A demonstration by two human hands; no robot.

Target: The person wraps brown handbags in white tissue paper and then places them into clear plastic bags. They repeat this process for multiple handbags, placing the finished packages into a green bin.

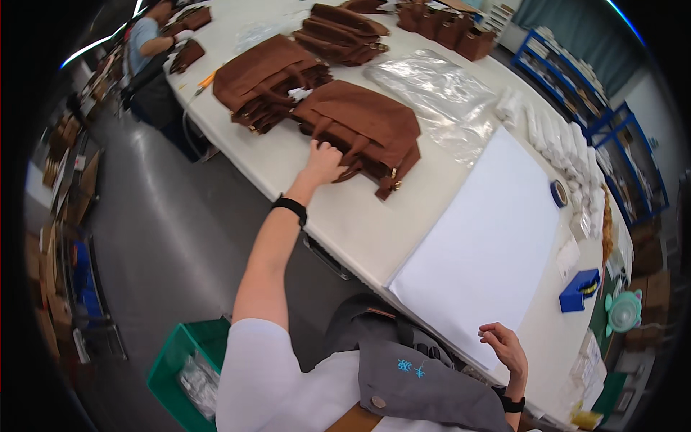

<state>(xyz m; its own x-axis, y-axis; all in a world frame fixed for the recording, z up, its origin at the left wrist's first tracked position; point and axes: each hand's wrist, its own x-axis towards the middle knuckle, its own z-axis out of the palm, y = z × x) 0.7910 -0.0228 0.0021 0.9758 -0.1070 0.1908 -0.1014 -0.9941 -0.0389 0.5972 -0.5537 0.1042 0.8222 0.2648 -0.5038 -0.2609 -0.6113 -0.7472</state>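
Left hand (pixel 322 164): arm stretched forward, fingers curled on the near edge of the brown bag stack (pixel 363 129); the grip looks closed on a strap or the fabric edge, though the exact hold is hidden.

Right hand (pixel 504 345): fingers loosely curled, grip narrow and holding nothing clearly, resting at the near corner of the white paper sheets (pixel 486 245).

Brown bag stack: on the white table (pixel 353 223), left of the paper, straps and metal fittings hanging toward the table edge.

Second bag stack (pixel 266 79): just behind, touching the first.

Third bag stack (pixel 342 32): farther back.

Clear plastic bags (pixel 439 97): right of the stacks.

White rolls (pixel 561 147): along the far side of the paper.

Tape roll (pixel 558 193): beside the paper.

Blue box (pixel 579 290): right of the paper.

Green crate (pixel 183 367): on the floor.

Another person (pixel 147 43): at the table's far end.
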